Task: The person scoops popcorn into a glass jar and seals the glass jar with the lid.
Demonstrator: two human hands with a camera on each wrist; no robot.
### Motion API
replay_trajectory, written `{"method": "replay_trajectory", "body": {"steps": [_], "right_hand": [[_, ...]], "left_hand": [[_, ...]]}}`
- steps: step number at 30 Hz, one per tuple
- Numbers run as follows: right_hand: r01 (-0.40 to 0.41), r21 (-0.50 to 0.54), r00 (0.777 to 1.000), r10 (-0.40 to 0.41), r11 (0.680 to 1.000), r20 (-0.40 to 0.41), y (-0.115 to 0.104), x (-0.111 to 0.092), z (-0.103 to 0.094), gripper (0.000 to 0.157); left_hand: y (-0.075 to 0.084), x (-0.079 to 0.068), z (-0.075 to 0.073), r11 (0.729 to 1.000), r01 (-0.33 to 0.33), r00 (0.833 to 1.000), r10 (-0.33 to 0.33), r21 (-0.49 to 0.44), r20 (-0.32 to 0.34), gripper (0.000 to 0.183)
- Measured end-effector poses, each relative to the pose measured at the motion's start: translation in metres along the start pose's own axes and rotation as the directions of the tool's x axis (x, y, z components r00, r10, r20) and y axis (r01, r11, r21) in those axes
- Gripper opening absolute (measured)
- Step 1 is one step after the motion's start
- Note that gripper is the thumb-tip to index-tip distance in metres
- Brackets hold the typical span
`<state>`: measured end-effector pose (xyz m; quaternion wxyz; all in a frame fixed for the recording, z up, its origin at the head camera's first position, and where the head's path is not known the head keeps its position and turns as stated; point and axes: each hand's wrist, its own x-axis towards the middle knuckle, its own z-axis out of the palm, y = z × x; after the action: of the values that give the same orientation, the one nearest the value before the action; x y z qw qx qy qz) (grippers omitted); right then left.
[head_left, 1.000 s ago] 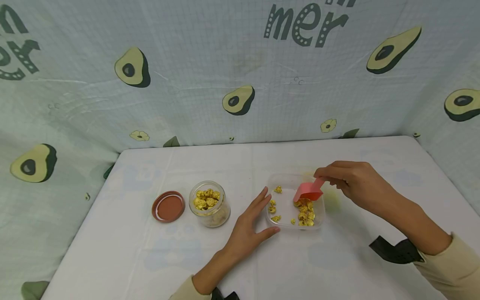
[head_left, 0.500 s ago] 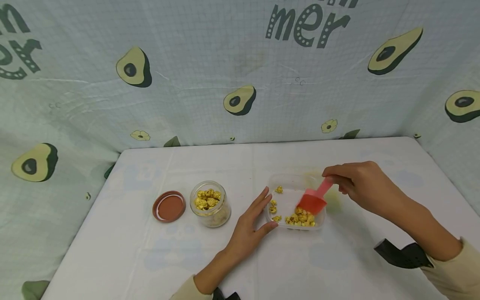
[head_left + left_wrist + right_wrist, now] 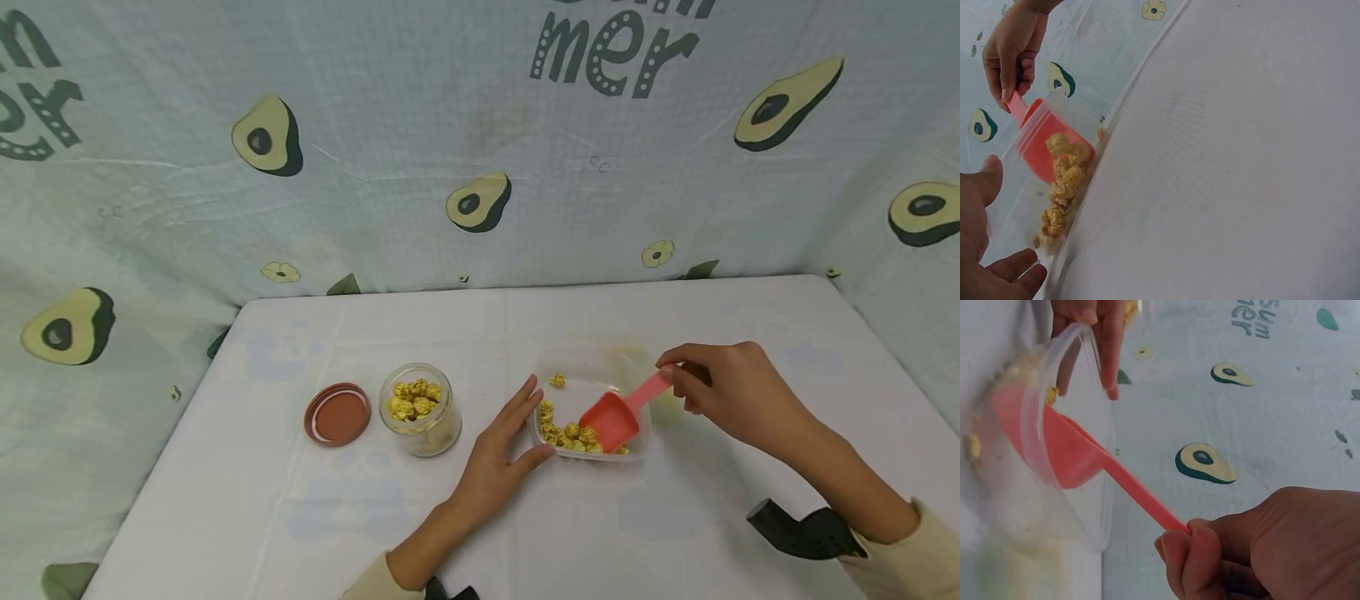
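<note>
My right hand (image 3: 731, 392) pinches the handle of a red scoop (image 3: 611, 421), whose bowl sits low inside a clear plastic container (image 3: 641, 446). Yellow popcorn (image 3: 572, 435) lies along the container's near side, beside the scoop's bowl. Against the container's left side rests my left hand (image 3: 491, 467), fingers and thumb spread along the wall. In the left wrist view, popcorn (image 3: 1063, 175) gathers at the scoop's mouth, seen through the wall. The right wrist view shows thumb and fingers gripping the end of the scoop's handle (image 3: 1141, 494).
Left of the container stands an open glass jar (image 3: 438, 433) with popcorn near its top. A reddish-brown lid (image 3: 337, 414) lies left of the jar. White cloth covers the table (image 3: 315, 533), and a curtain with avocado prints (image 3: 375, 167) hangs behind it.
The scoop has come down lower into the container and tilted, its handle now leaning right. Popcorn has shifted from the right side toward the near left corner. My left hand stays almost still.
</note>
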<state>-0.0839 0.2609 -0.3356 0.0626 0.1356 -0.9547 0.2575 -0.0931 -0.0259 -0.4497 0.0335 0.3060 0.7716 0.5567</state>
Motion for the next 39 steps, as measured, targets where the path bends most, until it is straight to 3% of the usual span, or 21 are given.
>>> {"method": "replay_trajectory", "body": {"steps": [7,11,16,21,28,32,39], "right_hand": [[-0.173,0.074,0.985,0.174,0.982,-0.001,0.005,-0.01,0.014,0.015],[-0.224,0.12,0.973,0.23,0.967,-0.035,0.009,-0.015,0.027,0.017],[-0.239,0.166,0.963,0.255,0.957,-0.088,0.011,-0.019,0.041,0.018],[-0.203,0.203,0.966,0.23,0.958,-0.12,0.015,-0.018,0.052,0.016],[-0.151,0.278,0.981,0.178,0.949,-0.075,0.023,-0.011,0.056,0.014],[-0.231,0.347,0.972,0.234,0.909,0.032,0.027,-0.01,0.052,0.02],[-0.407,0.457,0.913,0.352,0.791,0.204,0.031,-0.01,0.044,0.03]], "left_hand": [[-0.001,0.0,0.0,1.0,-0.006,1.0,0.006,-0.007,-0.002,0.068],[0.0,0.0,0.0,1.0,0.004,1.0,-0.004,-0.002,0.001,0.069],[0.0,0.001,0.0,1.0,0.01,1.0,-0.01,0.017,0.006,0.068],[0.0,0.0,0.0,1.0,0.001,1.0,-0.001,0.011,0.003,0.067],[0.0,0.001,0.0,1.0,0.019,1.0,-0.019,0.001,0.008,0.067],[0.0,0.001,0.001,1.0,0.019,1.0,-0.019,0.012,0.003,0.068],[-0.001,0.001,0.0,1.0,0.015,1.0,-0.015,0.021,0.001,0.068]]}}
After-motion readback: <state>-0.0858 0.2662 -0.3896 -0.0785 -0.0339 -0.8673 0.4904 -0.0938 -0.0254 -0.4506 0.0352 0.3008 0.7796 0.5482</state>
